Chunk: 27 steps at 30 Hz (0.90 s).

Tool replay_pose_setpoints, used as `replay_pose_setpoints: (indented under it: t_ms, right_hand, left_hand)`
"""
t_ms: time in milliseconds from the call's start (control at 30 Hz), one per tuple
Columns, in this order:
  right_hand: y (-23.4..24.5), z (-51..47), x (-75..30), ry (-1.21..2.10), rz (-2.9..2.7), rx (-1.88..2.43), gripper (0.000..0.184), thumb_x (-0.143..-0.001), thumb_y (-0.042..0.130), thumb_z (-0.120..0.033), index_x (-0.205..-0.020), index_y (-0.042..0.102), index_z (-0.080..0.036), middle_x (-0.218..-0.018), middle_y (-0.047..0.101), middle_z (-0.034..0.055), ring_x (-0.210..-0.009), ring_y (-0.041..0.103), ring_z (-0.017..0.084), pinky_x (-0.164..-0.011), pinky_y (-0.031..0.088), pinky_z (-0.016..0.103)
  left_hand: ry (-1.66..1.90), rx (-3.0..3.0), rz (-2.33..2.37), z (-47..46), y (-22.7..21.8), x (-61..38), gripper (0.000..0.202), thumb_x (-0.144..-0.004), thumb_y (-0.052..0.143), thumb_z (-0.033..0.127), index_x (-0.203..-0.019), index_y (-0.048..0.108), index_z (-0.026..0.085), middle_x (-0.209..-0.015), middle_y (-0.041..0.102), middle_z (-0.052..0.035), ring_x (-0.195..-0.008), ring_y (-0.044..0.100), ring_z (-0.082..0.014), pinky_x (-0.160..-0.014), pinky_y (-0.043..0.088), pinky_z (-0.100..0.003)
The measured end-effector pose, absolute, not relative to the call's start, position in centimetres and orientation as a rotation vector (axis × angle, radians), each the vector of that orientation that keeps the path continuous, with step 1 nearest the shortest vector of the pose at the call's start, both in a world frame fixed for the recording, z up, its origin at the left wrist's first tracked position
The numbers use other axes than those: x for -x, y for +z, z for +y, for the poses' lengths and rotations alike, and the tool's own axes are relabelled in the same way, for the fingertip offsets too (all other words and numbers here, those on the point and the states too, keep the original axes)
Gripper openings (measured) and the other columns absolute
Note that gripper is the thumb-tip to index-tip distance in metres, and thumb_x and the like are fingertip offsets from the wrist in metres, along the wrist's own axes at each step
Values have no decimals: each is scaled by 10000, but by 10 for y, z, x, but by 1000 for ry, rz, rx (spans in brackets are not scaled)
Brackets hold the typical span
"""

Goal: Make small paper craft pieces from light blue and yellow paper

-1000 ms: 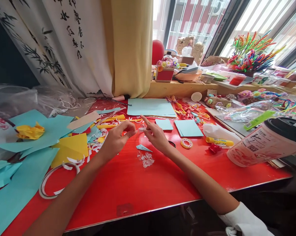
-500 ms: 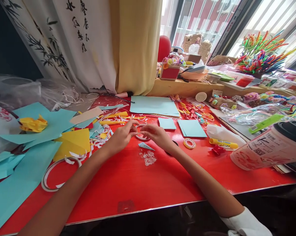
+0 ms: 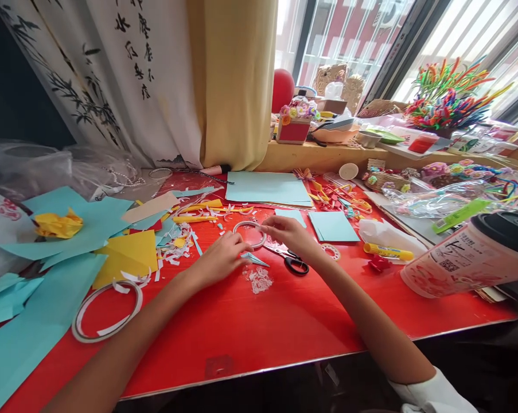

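Note:
My left hand [image 3: 225, 256] rests low over the table, fingers closed at the left end of a small folded blue paper [image 3: 256, 260] with a pointed tip. My right hand [image 3: 289, 234] is raised slightly, thumb and forefinger pinched at the right edge of a tape roll [image 3: 234, 228]. Whatever lies between those fingertips is too small to make out. Below the right hand are scissors [image 3: 296, 265] with black handles, partly hidden by the wrist. A little heap of clear scraps [image 3: 259, 280] lies just in front of the folded paper.
Blue paper squares [image 3: 334, 226] and larger blue sheets [image 3: 267, 188] lie behind. Shredded paper [image 3: 176, 244], a yellow sheet [image 3: 127, 255] and a bigger tape roll [image 3: 78, 332] are at left. A tilted drink cup [image 3: 452, 261] and a yellow glue tube [image 3: 388, 251] are at right.
My hands have parted from over the tape roll. The left came down to the folded paper, and the right shifted slightly rightward. More of the tape roll and scissors now shows.

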State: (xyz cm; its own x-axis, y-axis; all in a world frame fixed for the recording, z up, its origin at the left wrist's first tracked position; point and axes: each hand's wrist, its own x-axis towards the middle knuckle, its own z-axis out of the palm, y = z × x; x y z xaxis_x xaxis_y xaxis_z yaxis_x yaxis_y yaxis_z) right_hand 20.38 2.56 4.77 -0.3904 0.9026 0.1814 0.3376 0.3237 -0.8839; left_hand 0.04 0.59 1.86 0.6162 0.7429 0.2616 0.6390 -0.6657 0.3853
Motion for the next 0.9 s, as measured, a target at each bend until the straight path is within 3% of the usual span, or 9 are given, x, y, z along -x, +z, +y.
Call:
replay_pose_setpoints:
  t_ms: [167,300,433,667,800,900]
  right_hand:
    - [29,16,-198,1359,-1827,1101,288,-760,554,-424,-781,577,-138,-615,464,-24,-517,399,72,-462,309,210]
    - [19,15,-196,1302,-1842,1109,247,-752,573,-352,-914,517,-173,-763,549,1,-586,476,87,-507,377,227]
    - [15,17,-200,1241,-2064,1075,364,-709,622,-264,-1028,461,-195,-884,602,31,-703,540,122,-611,428,275]
    - [12,19,-200,1280,-2020,1072,328,-721,573,-160,-1022,446,-194,-826,604,15,-694,549,122,-605,417,265]
    - [20,20,-203,1361,-1892,1104,339,-719,555,-139,-1039,453,-182,-801,591,8,-688,543,112,-610,412,258]
    - [29,19,-204,1389,-1871,1129,360,-707,568,-156,-1053,473,-179,-802,595,12,-655,523,103,-555,386,237]
  left_hand:
    - [506,-2582,1161,2,17,-4,171,-827,486,298,-923,583,196,-910,522,-55,-895,467,-198,-811,409,-355]
    - [514,-2571,1186,4,16,-2,174,-825,464,282,-939,553,185,-900,545,-51,-882,473,-198,-806,404,-356]
    - [528,-2564,1169,6,13,-1,183,-812,470,283,-941,566,196,-918,542,-54,-911,470,-203,-812,396,-353]
    - [530,-2247,1186,3,24,-3,198,-802,451,303,-919,565,190,-879,602,-32,-792,540,-182,-716,419,-307]
    - [574,-1943,1154,3,35,-1,315,-786,472,383,-1020,596,211,-940,631,-23,-848,584,-189,-772,431,-300]
    - [652,-1770,1190,7,35,0,349,-764,496,424,-989,622,189,-827,653,-29,-784,613,-191,-773,445,-318]
